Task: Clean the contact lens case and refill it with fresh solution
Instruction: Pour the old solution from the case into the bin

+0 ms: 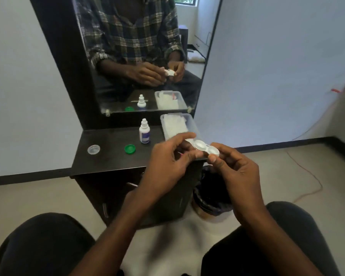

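A clear contact lens case (204, 147) with both wells uncapped is held in the air over the right end of the dark dresser top (108, 158). My left hand (167, 162) pinches its left end and my right hand (233, 168) pinches its right end. Something small and pinkish shows between my left fingers; I cannot tell what it is. A white solution bottle (144, 132) stands upright on the dresser top. A green cap (130, 149) and a clear cap (93, 149) lie to its left.
A clear plastic box (189, 121) holding white material sits at the back right of the dresser, under the mirror (143, 56). A bin with a dark liner (209, 198) stands on the floor right of the dresser. My knees are at the bottom.
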